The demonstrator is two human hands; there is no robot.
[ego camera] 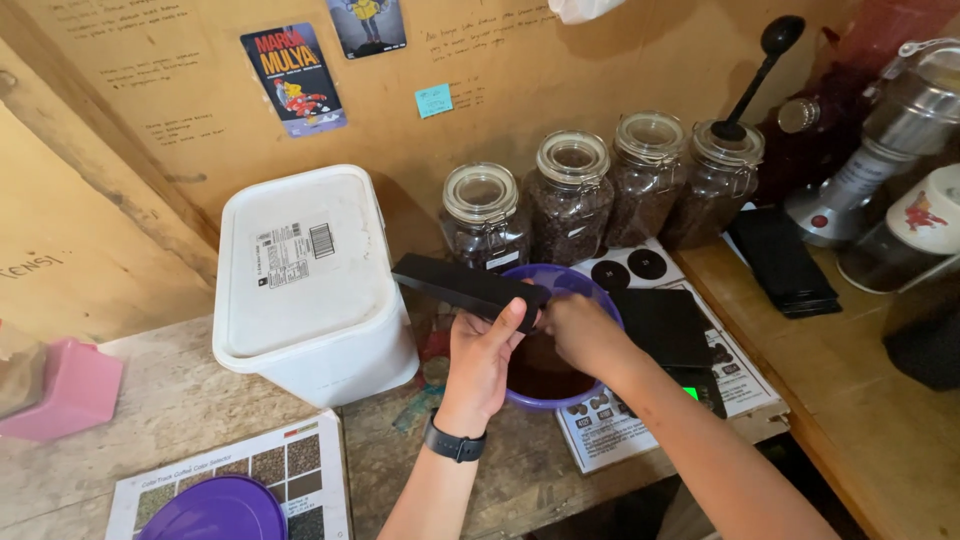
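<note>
Head view: left hand grips a flat black pouch over the purple bowl; right hand pinches its end.

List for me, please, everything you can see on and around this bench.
tub: 1, white with lid, left of middle.
glass jars: 4, clear, dark contents, row along the wall.
bowl: 1, purple, under the hands.
pouch: 1, black, flat, over the bowl.
scale: 1, black, right of the bowl.
printed sheets: 2, white, under bowl and at front left.
round lid: 1, purple, front left.
block: 1, pink, far left.
stack of pouches: 1, black, right bench.
grinder: 1, metal, far right.
left hand: holds the pouch.
right hand: at the pouch's end.
</note>
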